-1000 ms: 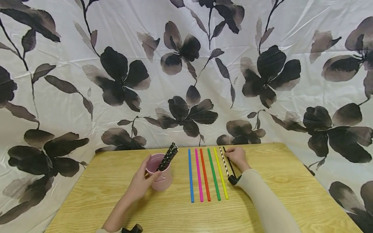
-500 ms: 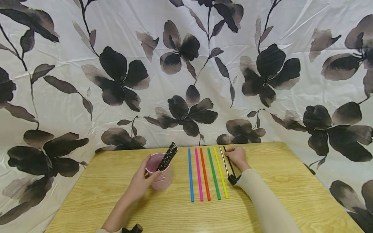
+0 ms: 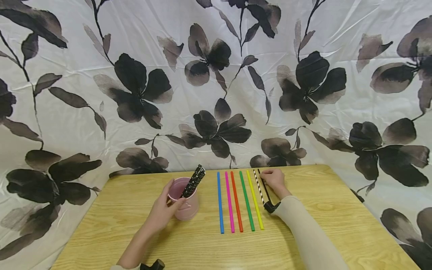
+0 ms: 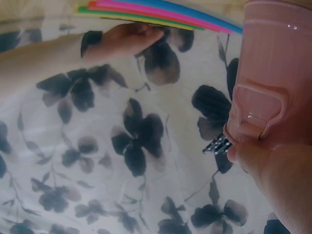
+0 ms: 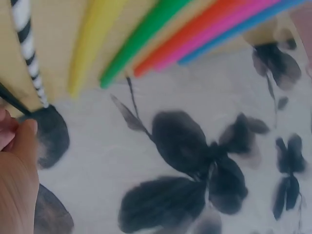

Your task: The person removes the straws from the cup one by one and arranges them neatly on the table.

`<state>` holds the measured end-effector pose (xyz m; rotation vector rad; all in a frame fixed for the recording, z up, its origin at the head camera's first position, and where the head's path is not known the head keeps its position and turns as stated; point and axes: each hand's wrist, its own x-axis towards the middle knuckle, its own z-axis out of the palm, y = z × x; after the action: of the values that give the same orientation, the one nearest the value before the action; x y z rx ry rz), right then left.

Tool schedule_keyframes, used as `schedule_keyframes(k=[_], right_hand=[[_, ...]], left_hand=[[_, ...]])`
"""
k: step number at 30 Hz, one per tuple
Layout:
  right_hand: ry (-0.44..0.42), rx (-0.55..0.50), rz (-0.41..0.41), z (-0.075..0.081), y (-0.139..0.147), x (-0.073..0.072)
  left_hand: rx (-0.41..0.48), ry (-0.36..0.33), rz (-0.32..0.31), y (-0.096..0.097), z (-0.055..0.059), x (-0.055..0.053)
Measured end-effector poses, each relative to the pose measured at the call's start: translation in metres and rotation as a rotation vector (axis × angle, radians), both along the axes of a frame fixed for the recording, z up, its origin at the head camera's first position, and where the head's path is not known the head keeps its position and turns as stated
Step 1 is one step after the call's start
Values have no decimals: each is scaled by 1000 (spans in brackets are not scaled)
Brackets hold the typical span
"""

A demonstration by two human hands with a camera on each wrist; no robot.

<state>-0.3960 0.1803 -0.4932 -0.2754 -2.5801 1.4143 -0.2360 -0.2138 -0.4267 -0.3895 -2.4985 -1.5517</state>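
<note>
My left hand point(image 3: 163, 212) grips a small pink bucket point(image 3: 189, 210) around its side, thumb at the near rim. Several black straws with white dots point(image 3: 193, 185) lean out of it to the right; their lower ends are hidden inside. In the left wrist view the thumb lies by the bucket's handle mount point(image 4: 256, 105). My right hand point(image 3: 275, 182) pinches the far end of a plain black straw point(image 3: 268, 195), which lies along the tabletop at the right end of a row. Right beside it is a black-and-white striped straw point(image 3: 259, 186).
Leftward in the row lie a yellow straw point(image 3: 255, 200), a green straw point(image 3: 247, 201), a red straw point(image 3: 236, 201), a pink straw point(image 3: 230, 202) and a blue straw point(image 3: 220, 202), roughly parallel on the wooden table point(image 3: 202, 251). A white floral cloth point(image 3: 263, 22) hangs behind the table's far edge.
</note>
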Motion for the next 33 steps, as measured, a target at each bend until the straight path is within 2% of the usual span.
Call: schedule_keyframes(k=[3, 6, 11, 14, 18, 22, 27, 33], right_hand=[[-11, -130, 14, 8, -6, 0], [18, -234, 56, 25, -21, 4], [86, -330, 169, 58, -58, 17], [107, -375, 260, 70, -79, 28], [121, -426, 369, 79, -106, 45], [120, -472, 457, 80, -128, 57], [87, -515, 546, 85, -148, 75], [56, -514, 627, 97, -164, 100]], left_hand=[[7, -3, -6, -1, 0, -1], [7, -6, -7, -1, 0, -1], [-2, -4, -3, -2, 3, -2], [-7, -6, -6, -2, 2, -2], [-4, -13, -14, -1, 2, -2], [-4, -12, -8, -1, 2, -2], [0, -18, -12, -1, 0, -2], [10, -19, -16, -1, -1, -3]])
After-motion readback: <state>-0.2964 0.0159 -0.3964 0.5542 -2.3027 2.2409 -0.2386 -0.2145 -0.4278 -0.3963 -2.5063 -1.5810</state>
